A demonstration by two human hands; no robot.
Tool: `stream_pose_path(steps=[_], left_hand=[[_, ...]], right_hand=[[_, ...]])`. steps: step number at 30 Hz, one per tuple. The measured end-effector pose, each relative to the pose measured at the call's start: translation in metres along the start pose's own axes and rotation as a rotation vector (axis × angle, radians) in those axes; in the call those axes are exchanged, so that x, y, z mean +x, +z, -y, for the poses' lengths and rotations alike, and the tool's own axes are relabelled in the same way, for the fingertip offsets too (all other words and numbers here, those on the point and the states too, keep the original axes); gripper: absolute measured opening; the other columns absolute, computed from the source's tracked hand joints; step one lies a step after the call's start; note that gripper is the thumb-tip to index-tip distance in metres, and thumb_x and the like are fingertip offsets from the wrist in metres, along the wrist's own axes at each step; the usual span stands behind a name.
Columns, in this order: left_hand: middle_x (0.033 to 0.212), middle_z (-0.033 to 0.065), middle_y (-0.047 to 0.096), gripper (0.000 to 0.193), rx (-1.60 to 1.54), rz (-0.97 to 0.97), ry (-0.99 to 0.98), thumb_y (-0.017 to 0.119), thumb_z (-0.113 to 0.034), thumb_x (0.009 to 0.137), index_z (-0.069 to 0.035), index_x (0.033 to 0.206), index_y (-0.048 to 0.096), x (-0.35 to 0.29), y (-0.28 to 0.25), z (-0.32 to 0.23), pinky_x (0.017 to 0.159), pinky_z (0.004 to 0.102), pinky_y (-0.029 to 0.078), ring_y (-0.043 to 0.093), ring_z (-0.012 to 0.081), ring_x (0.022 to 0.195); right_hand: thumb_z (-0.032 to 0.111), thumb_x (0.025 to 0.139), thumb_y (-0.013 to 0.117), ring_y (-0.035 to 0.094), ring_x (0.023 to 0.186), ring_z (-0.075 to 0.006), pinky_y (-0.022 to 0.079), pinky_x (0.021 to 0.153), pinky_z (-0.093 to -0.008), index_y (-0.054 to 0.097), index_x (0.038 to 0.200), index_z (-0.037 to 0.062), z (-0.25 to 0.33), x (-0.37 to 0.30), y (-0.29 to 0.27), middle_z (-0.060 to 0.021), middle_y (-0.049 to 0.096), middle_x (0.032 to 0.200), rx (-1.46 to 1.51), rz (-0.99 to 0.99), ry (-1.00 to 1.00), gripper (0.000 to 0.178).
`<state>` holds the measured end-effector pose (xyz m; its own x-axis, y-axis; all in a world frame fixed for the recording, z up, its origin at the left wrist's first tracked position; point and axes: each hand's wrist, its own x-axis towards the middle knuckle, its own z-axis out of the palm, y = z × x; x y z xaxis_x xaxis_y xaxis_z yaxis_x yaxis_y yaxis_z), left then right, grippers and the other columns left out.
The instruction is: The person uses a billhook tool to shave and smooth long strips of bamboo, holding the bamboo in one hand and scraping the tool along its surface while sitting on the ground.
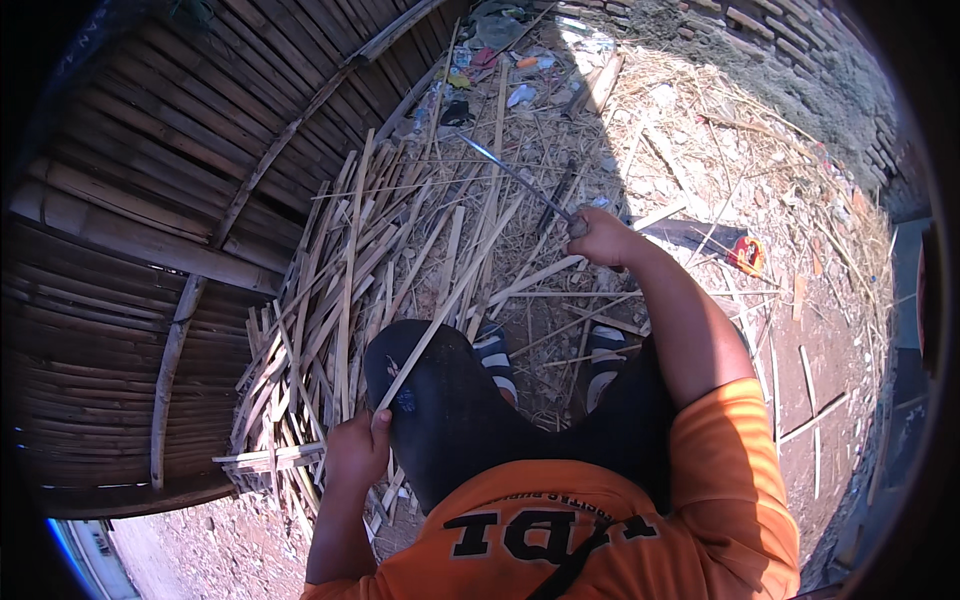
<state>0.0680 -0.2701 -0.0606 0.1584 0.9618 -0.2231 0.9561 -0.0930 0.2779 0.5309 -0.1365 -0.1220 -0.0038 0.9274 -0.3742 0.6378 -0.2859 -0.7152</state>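
Observation:
My left hand (pixel 358 450), beside my left knee, is closed on a long pale bamboo strip (pixel 432 332). The strip slants across that knee and away over the litter on the ground. My right hand (pixel 603 240), stretched out ahead, grips the handle of a long-bladed knife (pixel 514 178). Its thin, slightly curved blade points to the far left, apart from the held strip. To the left of my legs lies a big heap of split bamboo strips (pixel 335 300), close to my left hand.
A bamboo slat wall (pixel 130 230) rises on the left, a brick wall (pixel 780 40) at the far right. A handsaw with an orange handle (pixel 748 257) lies right of my right forearm. Rubbish (pixel 520 95) and shavings cover the far ground. My sandalled feet (pixel 495 360) stand between strips.

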Motion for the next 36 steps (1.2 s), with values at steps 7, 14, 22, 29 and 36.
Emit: stream_pose_path(steps=[7,14,22,29,36], left_hand=[[0.073,0.0279,0.065,0.05,-0.02,-0.01,-0.016,0.052,-0.044,0.104,0.001,0.087,0.065,-0.015,0.007,-0.001,0.065,0.0564,0.05,0.066,0.0503,0.072],[0.068,0.0251,0.062,0.05,0.157,-0.044,-0.015,0.051,-0.044,0.105,0.0,0.082,0.059,-0.007,0.0,-0.004,0.063,0.0546,0.048,0.064,0.0475,0.069],[0.065,0.0252,0.059,0.055,-0.074,-0.058,0.026,0.054,-0.047,0.104,0.001,0.077,0.058,-0.005,-0.004,-0.003,0.059,0.0514,0.045,0.063,0.0462,0.065],[0.076,0.0244,0.063,0.049,-0.046,-0.215,-0.268,0.057,-0.049,0.102,-0.001,0.097,0.063,0.061,-0.033,0.066,0.068,0.0523,0.05,0.065,0.0451,0.076],[0.129,0.0261,0.059,0.063,0.159,-0.331,-0.12,0.07,-0.044,0.093,-0.002,0.136,0.053,0.153,0.035,0.167,0.1,0.053,0.047,0.057,0.0448,0.12]], right_hand=[[0.028,0.074,0.074,0.07,0.101,-0.04,0.054,0.093,-0.0459,0.069,0.112,-0.002,0.06,-0.035,0.058,-0.0245,0.073,0.099,-0.432,0.231,-0.492,0.048],[0.028,0.077,0.073,0.069,0.104,-0.0415,0.054,0.094,-0.0469,0.069,0.114,-0.0017,-0.003,-0.006,0.032,-0.027,0.071,0.105,-0.256,-0.016,-0.221,0.047],[0.028,0.08,0.072,0.069,0.1,-0.0436,0.054,0.089,-0.0484,0.067,0.108,-0.0042,-0.024,-0.001,0.003,-0.0266,0.071,0.099,-0.147,-0.249,-0.025,0.044],[0.017,0.09,0.071,0.05,0.052,-0.0114,0.04,0.049,-0.0293,0.057,0.088,0.004,-0.01,-0.007,-0.018,-0.0005,0.053,0.063,0.766,-0.482,-0.016,0.019],[0.021,0.089,0.076,0.048,0.052,-0.0091,0.037,0.049,-0.0271,0.055,0.083,0.0063,0.011,-0.019,-0.024,0.0013,0.052,0.062,0.57,-0.517,0.008,0.026]])
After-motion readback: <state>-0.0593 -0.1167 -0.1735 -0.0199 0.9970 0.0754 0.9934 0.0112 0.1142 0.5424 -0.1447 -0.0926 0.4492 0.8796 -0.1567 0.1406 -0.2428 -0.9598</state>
